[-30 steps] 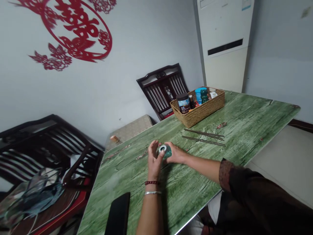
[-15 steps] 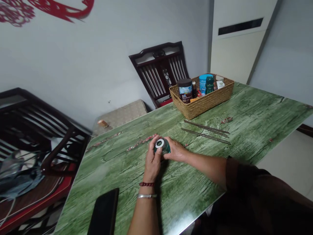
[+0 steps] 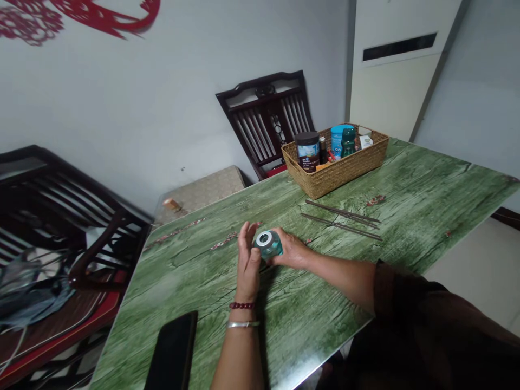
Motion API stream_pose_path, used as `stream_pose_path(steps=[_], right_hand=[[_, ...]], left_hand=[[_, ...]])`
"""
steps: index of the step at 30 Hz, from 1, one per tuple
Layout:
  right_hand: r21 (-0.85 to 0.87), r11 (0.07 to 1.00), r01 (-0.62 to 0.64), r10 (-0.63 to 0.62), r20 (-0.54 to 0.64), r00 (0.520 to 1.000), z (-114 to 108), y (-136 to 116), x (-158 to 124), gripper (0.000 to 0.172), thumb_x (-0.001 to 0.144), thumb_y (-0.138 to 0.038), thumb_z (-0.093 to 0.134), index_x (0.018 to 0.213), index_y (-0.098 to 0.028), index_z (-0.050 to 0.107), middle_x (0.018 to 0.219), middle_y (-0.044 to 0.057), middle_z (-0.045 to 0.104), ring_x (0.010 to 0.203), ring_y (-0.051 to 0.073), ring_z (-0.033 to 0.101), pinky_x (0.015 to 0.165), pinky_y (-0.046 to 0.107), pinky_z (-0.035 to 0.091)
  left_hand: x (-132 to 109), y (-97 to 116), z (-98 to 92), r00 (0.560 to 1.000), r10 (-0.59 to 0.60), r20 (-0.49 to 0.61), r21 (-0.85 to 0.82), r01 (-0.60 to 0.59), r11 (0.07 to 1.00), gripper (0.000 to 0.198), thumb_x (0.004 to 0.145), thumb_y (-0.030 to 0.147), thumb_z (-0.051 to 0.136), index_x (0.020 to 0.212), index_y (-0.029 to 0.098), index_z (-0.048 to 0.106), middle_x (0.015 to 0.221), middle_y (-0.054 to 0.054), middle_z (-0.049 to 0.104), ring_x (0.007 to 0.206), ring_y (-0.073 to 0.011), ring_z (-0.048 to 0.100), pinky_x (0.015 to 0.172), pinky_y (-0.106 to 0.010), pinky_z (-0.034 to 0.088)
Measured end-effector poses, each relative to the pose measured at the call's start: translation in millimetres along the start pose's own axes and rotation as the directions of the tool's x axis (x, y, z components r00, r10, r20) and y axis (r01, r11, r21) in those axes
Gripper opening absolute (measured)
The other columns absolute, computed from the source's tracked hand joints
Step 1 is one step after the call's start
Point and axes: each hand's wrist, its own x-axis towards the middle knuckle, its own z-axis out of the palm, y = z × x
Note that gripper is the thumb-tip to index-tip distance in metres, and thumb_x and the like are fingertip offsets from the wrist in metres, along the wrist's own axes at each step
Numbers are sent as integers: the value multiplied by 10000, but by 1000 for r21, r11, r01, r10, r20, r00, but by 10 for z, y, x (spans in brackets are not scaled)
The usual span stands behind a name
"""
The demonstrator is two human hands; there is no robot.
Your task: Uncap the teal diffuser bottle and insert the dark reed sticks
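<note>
Left grip (image 3: 247, 261) has opened away from the teal jar (image 3: 268, 245), fingers spread at its 9 o'clock, my right grip (image 3: 290, 252) clasps it from 3 o'clock, on the table (image 3: 410, 179)

Left hand (image 3: 248, 257) upright, fingers (image 3: 245, 232) loosely spread, right hand (image 3: 291, 253) curled in a grip, forearms converging

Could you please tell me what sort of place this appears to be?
Most likely a home dining room: a green table with chopsticks, it seems, and a woven basket of jars, a carved dark wooden chair beside it, a floor-standing air conditioner. The right hand holds a small teal jar.
</note>
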Motion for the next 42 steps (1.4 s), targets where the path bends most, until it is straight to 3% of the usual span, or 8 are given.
stream_pose_path(steps=[3, 8, 12, 16, 20, 26, 34, 42], right_hand=[[-21, 1000, 1, -1, 1, 1000, 0, -3, 1, 838, 643, -378, 892, 1348, -207, 472, 1243, 112, 669, 1124, 302, 654, 926, 408, 500], [-8, 1000, -5, 5, 3, 1000, -16, -29, -11, 857, 633, -371, 901, 1354, -219, 464, 1255, 107, 660, 1150, 302, 644, 958, 422, 492], [-7, 1000, 3, -3, 9, 1000, -27, -36, -11, 837, 647, -351, 887, 1355, -211, 464, 1251, 110, 662, 1153, 297, 641, 949, 408, 491], [2, 1000, 7, -7, 16, 1000, -32, -35, -7, 806, 662, -362, 873, 1344, -194, 477, 1219, 111, 681, 1096, 290, 659, 903, 390, 503], [5, 1000, 1, -1, 19, 1000, -37, -47, -12, 826, 645, -341, 884, 1345, -193, 470, 1233, 109, 677, 1112, 285, 653, 921, 392, 499], [5, 1000, 12, -12, 7, 1000, -28, -38, -16, 776, 670, -314, 851, 1339, -205, 472, 1226, 94, 674, 1103, 270, 653, 914, 381, 505], [-36, 999, 3, -2, 29, 1000, -28, -53, -35, 752, 680, -315, 820, 1337, -200, 474, 1220, 97, 680, 1083, 277, 659, 898, 381, 508], [-12, 1000, 23, -22, 21, 1000, 1, -42, -30, 754, 684, -297, 814, 1348, -200, 471, 1249, 108, 677, 1122, 281, 653, 920, 390, 511]], left_hand=[[-4, -5, -19, 1000, -27, 1, -17, 27, 999, 711, 893, 712, 527, 1438, 256, 515, 1286, -130, 661, 1280, -267, 577, 1143, -426, 376], [25, -103, -117, 984, -28, -178, -30, 23, 999, 588, 901, 693, 535, 1346, 311, 585, 1192, -69, 662, 1243, -230, 589, 1095, -375, 420], [14, -103, -102, 996, -54, -66, -89, 48, 995, 693, 842, 641, 670, 1441, 336, 504, 1399, -97, 600, 1366, -259, 517, 1114, -390, 412], [11, -67, -90, 996, -63, 63, -69, 67, 995, 746, 822, 483, 760, 1479, 294, 461, 1318, -125, 654, 1276, -284, 591, 1090, -440, 444], [33, -79, -130, 1000, 1, -24, -48, -2, 999, 712, 804, 493, 770, 1431, 290, 499, 1322, -110, 638, 1309, -274, 565, 1063, -405, 467], [47, -122, -95, 996, -69, 49, 31, 67, 997, 718, 761, 392, 822, 1391, 282, 495, 1357, -121, 629, 1283, -271, 591, 1099, -437, 437], [94, -135, 17, 982, 85, -167, 215, -48, 975, 544, 628, 296, 880, 1063, 241, 558, 1037, -22, 614, 986, -185, 627, 914, -329, 494], [80, -106, 53, 983, 119, -142, 240, -82, 967, 595, 653, 321, 874, 1139, 254, 538, 1077, -31, 612, 1002, -197, 633, 937, -356, 500]])
